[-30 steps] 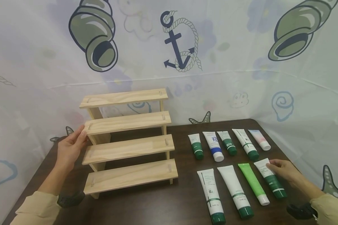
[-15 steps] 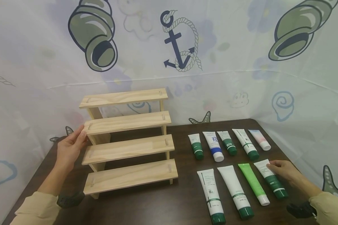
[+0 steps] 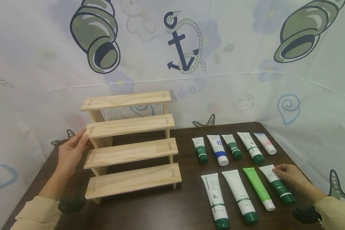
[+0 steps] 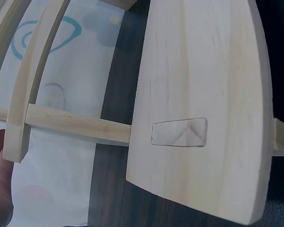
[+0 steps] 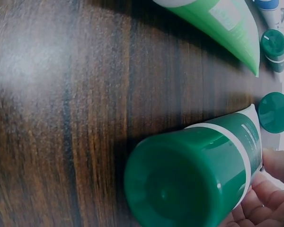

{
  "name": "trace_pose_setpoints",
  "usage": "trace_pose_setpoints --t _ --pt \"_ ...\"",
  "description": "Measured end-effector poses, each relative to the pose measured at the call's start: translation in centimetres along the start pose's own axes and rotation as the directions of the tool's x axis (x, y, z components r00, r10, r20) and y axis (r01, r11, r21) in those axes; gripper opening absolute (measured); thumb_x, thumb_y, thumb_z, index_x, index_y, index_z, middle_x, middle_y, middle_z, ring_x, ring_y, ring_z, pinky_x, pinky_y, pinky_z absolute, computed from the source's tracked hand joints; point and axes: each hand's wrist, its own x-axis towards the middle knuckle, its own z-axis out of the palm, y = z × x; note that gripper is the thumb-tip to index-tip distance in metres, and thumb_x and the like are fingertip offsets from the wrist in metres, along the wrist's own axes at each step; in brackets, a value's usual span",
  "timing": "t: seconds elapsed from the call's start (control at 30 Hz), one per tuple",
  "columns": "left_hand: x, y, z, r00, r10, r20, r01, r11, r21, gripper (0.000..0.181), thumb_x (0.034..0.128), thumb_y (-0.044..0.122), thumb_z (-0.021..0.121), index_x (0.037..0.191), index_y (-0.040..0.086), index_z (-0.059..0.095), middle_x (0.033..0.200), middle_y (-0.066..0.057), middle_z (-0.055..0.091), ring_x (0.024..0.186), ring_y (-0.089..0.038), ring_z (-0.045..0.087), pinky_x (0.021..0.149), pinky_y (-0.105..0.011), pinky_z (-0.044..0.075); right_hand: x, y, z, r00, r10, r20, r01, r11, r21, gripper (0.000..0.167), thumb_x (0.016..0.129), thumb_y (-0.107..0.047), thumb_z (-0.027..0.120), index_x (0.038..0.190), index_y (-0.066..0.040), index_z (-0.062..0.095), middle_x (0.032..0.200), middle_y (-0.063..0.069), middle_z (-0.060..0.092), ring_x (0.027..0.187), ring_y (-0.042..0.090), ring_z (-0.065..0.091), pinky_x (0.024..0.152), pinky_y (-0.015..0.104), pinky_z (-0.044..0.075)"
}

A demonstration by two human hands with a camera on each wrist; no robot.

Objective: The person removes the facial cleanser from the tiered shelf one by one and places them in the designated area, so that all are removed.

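A four-tier wooden display rack (image 3: pixel 132 126) stands on the left of the table. My left hand (image 3: pixel 72 150) grips the left end of its second board from the top; in the left wrist view only part of the hand (image 4: pixel 1 184) shows, by a board end. On the right, my right hand (image 3: pixel 290 175) pinches the flat end of a white and green squeeze tube (image 3: pixel 277 183), which lies at the right end of the front row. The right wrist view shows thumb and fingers (image 5: pixel 262 198) at that tube's side, its green cap (image 5: pixel 173 184) facing the camera.
Beside the held tube lie a lime-green tube (image 3: pixel 258 188) and two large white tubes (image 3: pixel 240 195) with green caps. Behind them is a row of several smaller tubes (image 3: pixel 218 150). A printed cloth (image 3: pixel 233 95) hangs behind the dark table (image 3: pixel 143 210).
The held tube has shifted slightly to the right and toward the front edge along with my right hand. My left hand and the rack have stayed in place.
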Motion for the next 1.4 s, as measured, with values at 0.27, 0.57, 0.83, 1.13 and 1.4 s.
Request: trace_pose_setpoints --t 0.27,0.57,0.83,1.13,1.4 --pt "0.1 -0.4 -0.2 1.0 -0.005 -0.006 0.004 0.997 -0.074 0.057 0.0905 0.023 0.062 0.139 0.002 0.04 0.093 0.027 0.065 0.081 0.01 0.064 0.073 -0.007 0.05 -0.2 -0.2 -0.1 0.998 -0.049 -0.036 0.046 0.996 -0.07 0.047 0.096 -0.021 0.051 0.114 0.022 0.046 0.099 0.034 0.058 0.082 0.028 0.061 0.064 0.041 0.056" --pt "0.3 -0.1 -0.5 0.999 -0.033 -0.025 0.031 0.997 -0.071 0.057 0.0891 0.023 0.064 0.138 0.003 0.043 0.093 0.026 0.065 0.08 0.012 0.062 0.072 -0.005 0.048 -0.1 -1.3 -0.7 0.982 -0.144 -0.119 0.136 0.988 -0.078 0.044 0.098 -0.017 0.046 0.117 0.023 0.042 0.105 0.041 0.054 0.081 0.031 0.063 0.062 0.033 0.055" --pt "-0.1 0.3 -0.8 0.998 -0.029 -0.056 0.047 0.933 0.357 0.065 0.0953 0.042 0.049 0.149 0.016 0.022 0.148 -0.006 0.033 0.122 0.003 0.048 0.097 -0.008 0.038 -0.2 -3.9 -1.4 0.899 -0.324 -0.294 0.281 0.942 -0.181 0.039 0.096 -0.02 0.052 0.115 0.014 0.051 0.104 0.034 0.06 0.08 0.027 0.062 0.058 0.019 0.046" --pt "-1.2 3.7 -0.3 0.971 0.187 0.147 -0.237 0.826 0.511 0.063 0.1001 0.034 0.04 0.151 0.018 0.006 0.157 -0.004 0.004 0.144 -0.028 0.006 0.119 -0.039 0.004 -1.2 -8.2 -1.8 0.806 -0.467 -0.364 0.41 0.884 -0.226 0.04 0.096 -0.02 0.053 0.122 0.01 0.051 0.114 0.035 0.058 0.099 0.047 0.056 0.068 0.008 0.039" --pt "-4.4 7.7 3.7 0.854 0.302 0.424 -0.488 0.747 0.451 0.069 0.0952 0.017 0.053 0.15 0.032 0.013 0.158 0.004 0.01 0.144 -0.006 0.007 0.113 -0.016 0.008 -3.5 -14.1 0.2 0.748 -0.609 -0.266 0.568 0.793 -0.219 0.048 0.096 -0.016 0.054 0.136 0.006 0.041 0.129 0.032 0.049 0.112 0.052 0.05 0.087 0.061 0.044"
